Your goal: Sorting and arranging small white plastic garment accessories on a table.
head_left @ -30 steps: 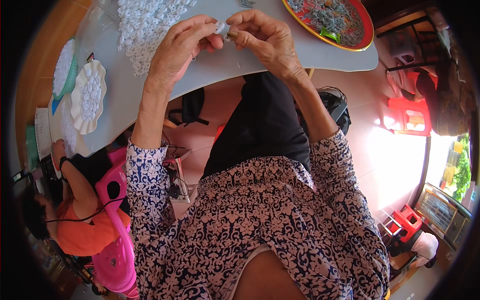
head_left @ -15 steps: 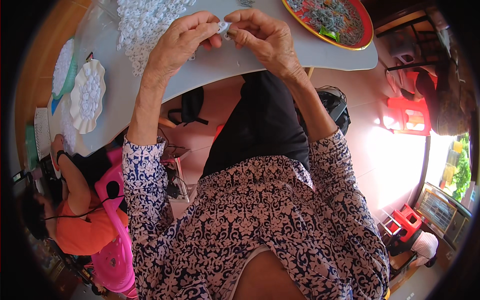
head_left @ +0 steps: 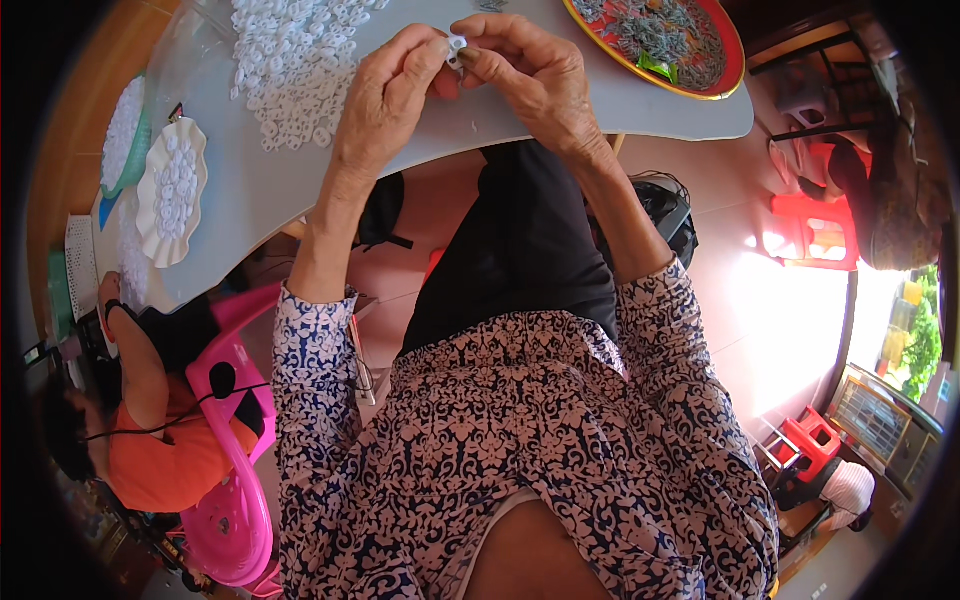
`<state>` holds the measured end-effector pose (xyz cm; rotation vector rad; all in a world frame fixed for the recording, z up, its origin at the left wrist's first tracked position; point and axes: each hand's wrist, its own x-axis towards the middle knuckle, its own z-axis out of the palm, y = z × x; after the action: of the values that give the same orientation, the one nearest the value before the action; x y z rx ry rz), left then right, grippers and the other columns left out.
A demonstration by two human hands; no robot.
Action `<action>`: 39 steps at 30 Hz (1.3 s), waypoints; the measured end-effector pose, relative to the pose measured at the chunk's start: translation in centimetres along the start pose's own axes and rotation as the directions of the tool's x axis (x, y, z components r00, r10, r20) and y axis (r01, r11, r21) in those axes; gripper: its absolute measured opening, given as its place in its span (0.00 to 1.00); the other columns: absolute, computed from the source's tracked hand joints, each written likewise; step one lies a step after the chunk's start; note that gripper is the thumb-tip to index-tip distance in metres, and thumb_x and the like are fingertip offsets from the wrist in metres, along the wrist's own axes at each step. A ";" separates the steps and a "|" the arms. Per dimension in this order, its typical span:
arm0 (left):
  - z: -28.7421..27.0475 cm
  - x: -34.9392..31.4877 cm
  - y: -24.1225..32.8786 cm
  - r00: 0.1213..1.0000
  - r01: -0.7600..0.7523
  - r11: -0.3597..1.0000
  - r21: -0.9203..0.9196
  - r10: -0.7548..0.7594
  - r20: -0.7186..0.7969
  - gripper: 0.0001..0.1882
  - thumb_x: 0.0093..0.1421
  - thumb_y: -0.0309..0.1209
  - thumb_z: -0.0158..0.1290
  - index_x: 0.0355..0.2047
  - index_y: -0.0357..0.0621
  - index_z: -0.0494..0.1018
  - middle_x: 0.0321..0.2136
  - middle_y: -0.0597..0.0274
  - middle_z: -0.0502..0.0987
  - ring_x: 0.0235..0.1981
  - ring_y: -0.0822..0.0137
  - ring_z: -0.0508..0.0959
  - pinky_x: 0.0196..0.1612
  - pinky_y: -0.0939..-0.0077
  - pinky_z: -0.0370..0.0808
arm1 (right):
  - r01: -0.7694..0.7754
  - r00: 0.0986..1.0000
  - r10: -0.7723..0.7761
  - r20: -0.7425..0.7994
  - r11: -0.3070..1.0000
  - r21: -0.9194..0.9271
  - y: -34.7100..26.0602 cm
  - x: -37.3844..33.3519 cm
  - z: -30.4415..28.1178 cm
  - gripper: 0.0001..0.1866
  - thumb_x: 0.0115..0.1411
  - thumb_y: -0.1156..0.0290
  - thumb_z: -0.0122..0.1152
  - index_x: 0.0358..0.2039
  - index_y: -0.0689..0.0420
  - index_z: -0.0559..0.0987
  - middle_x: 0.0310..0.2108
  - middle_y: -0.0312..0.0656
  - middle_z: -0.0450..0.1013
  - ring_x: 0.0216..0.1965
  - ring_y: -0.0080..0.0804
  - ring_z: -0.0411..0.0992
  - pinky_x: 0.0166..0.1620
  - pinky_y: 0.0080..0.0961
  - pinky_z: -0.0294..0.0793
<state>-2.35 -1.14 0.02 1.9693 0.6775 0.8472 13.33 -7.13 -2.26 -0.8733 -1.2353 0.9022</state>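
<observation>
Above the near edge of the grey table point(head_left: 630, 112), both hands meet over a small white plastic piece point(head_left: 456, 50) with round holes. My left hand point(head_left: 392, 95) pinches it from the left, thumb and forefinger closed. From the right, my right hand point(head_left: 535, 82) pinches the same piece, its thumb tip against it. The fingers partly cover the piece, so whether something smaller is with it cannot be made out. A spread pile of similar white pieces point(head_left: 300, 75) lies just left of my left hand. Right of my right hand stands a round red tray point(head_left: 735, 62) with a gold rim, holding many small grey metal-looking parts point(head_left: 640, 35).
On the table's left, a cream scalloped dish point(head_left: 152, 225) and a green bowl point(head_left: 140, 160) hold white pieces. A green packet point(head_left: 657, 68) lies in the tray. At left, a person in orange point(head_left: 165, 465) sits beside a pink chair point(head_left: 255, 530). Red stools point(head_left: 815, 440) stand right.
My left hand and forearm have shifted right, closer to my right hand. The white piece has turned more upright between the fingers. My right hand has barely moved.
</observation>
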 end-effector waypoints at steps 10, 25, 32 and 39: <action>1.1 -0.4 -0.8 0.981 0.062 0.992 -0.111 -0.081 -0.175 0.18 0.64 0.44 0.44 0.31 0.40 0.71 0.17 0.68 0.70 0.19 0.77 0.66 0.23 0.80 0.63 | -0.025 0.995 0.032 0.098 0.997 -0.073 0.5 0.1 0.1 0.18 0.56 0.76 0.60 0.47 0.64 0.71 0.32 0.40 0.75 0.36 0.24 0.75 0.41 0.19 0.75; 1.1 -0.2 -1.3 0.992 0.091 0.973 -0.213 -0.108 -0.068 0.19 0.63 0.44 0.44 0.28 0.41 0.73 0.16 0.70 0.69 0.20 0.79 0.66 0.24 0.83 0.62 | 0.060 0.998 -0.057 0.018 0.965 -0.257 -0.8 -0.6 0.8 0.11 0.58 0.74 0.58 0.40 0.65 0.72 0.25 0.39 0.77 0.28 0.20 0.75 0.33 0.16 0.74; 1.3 -0.2 -1.2 0.993 0.095 0.964 -0.249 -0.110 -0.046 0.18 0.64 0.43 0.43 0.29 0.41 0.72 0.18 0.71 0.68 0.21 0.79 0.66 0.26 0.83 0.63 | 0.110 0.993 -0.117 -0.003 0.943 -0.313 -0.5 -0.6 0.8 0.10 0.58 0.72 0.59 0.37 0.64 0.72 0.21 0.38 0.76 0.22 0.18 0.72 0.28 0.16 0.72; 1.3 -0.2 -0.9 0.996 0.080 0.975 -0.205 -0.088 -0.030 0.18 0.64 0.43 0.42 0.30 0.40 0.72 0.18 0.69 0.67 0.21 0.77 0.65 0.27 0.81 0.63 | 0.115 0.992 -0.123 0.002 0.919 -0.376 -0.9 -0.6 0.9 0.09 0.57 0.73 0.59 0.35 0.64 0.72 0.21 0.38 0.76 0.21 0.19 0.72 0.27 0.16 0.72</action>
<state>-1.60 -1.46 -1.33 1.7332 0.6647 0.8691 12.48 -8.01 -1.55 -1.0933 -1.4534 0.5629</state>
